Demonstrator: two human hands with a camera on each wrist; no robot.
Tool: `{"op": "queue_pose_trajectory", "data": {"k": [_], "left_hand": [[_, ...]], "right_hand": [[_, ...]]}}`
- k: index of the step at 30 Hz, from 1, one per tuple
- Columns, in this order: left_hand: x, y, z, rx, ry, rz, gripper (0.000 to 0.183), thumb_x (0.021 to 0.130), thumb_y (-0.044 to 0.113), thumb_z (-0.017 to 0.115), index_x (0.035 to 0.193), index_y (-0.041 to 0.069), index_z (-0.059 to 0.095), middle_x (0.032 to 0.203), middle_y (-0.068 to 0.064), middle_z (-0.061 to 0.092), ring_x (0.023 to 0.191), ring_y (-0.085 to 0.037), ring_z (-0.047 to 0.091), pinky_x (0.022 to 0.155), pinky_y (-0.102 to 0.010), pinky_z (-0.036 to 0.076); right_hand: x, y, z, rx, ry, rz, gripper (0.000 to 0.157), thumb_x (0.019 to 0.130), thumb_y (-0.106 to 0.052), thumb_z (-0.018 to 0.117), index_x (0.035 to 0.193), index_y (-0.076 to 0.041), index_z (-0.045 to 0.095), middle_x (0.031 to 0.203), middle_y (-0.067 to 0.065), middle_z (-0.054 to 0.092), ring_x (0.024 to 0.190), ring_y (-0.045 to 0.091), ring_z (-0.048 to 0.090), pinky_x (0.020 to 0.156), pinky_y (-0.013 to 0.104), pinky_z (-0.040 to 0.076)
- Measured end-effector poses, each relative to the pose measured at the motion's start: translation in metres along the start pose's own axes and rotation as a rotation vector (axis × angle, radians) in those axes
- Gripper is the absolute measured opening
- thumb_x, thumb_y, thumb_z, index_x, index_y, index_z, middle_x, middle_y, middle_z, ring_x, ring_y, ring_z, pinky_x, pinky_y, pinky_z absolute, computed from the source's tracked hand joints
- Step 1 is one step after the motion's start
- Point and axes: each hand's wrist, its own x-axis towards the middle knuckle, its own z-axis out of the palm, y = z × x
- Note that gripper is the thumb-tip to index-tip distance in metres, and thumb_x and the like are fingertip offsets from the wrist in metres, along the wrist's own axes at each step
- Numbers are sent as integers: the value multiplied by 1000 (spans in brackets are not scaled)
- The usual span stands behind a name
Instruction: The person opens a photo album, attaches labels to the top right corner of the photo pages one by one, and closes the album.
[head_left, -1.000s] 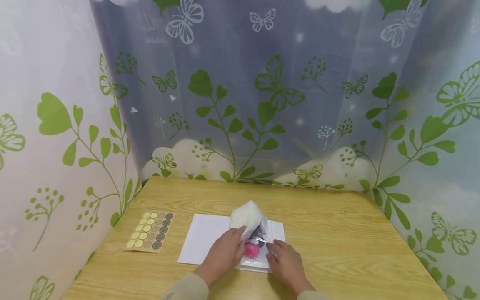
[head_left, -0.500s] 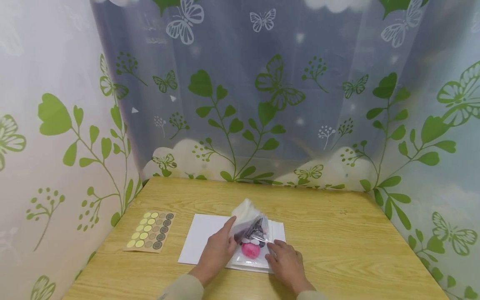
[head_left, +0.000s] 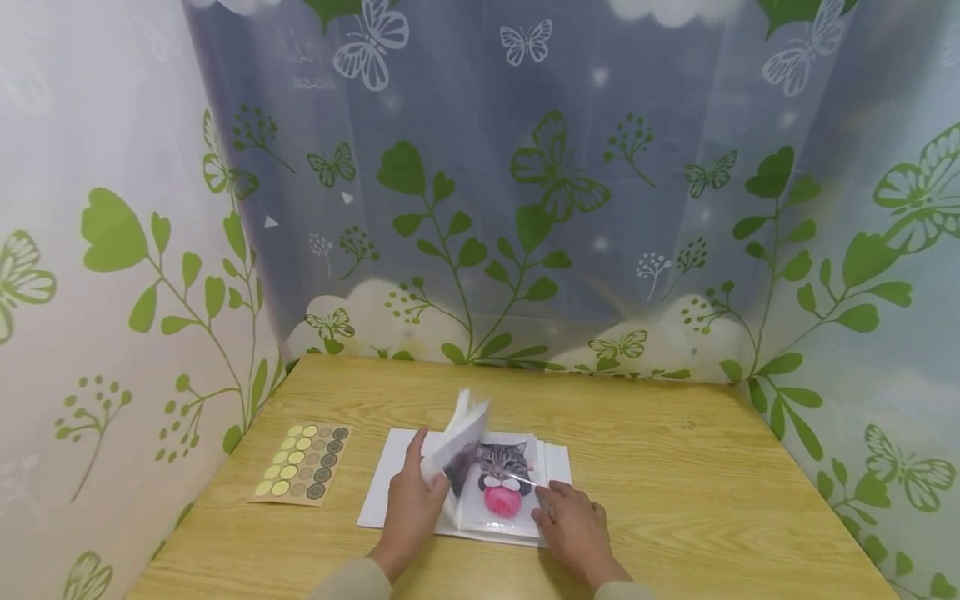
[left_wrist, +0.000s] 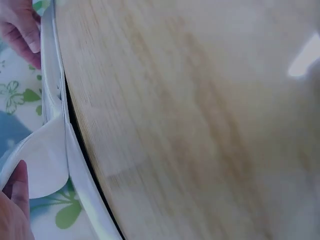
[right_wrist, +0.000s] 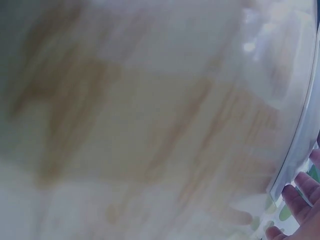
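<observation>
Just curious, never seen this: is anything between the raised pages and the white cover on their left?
Yes, the left hand: it is over the white cover, holding the raised pages. Nothing else visible stands between.

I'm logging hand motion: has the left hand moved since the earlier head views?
Yes. In the head view, the left hand has moved left, closer to the unmoved sheet of circles on the table.

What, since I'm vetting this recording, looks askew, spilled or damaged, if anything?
Nothing stands out as spilled or damaged. Only the raised pages of the open book tilt, and the left hand appears to hold them, so that seems ordinary.
</observation>
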Motion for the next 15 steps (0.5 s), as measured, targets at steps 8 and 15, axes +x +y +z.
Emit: {"op": "queue_pose_trajectory", "data": {"k": [8,15], "left_hand": [[-4,-9,-18,-97,-15,-139,67,83,1,62,147,6,44,78,-9,64,59,-13,53,52,-28,49],[-7,-16,-29,-176,-33,-232,67,82,-5,60,146,-1,41,113,-28,63,63,-16,60,57,-28,56]], "right_hand": [[1,1,0,6,-22,18,35,95,-26,64,125,-9,68,132,16,60,122,39,53,97,68,38],[1,2,0,-3,-44,24,35,96,-28,63,126,-10,68,134,15,59,123,38,53,98,69,37]]}}
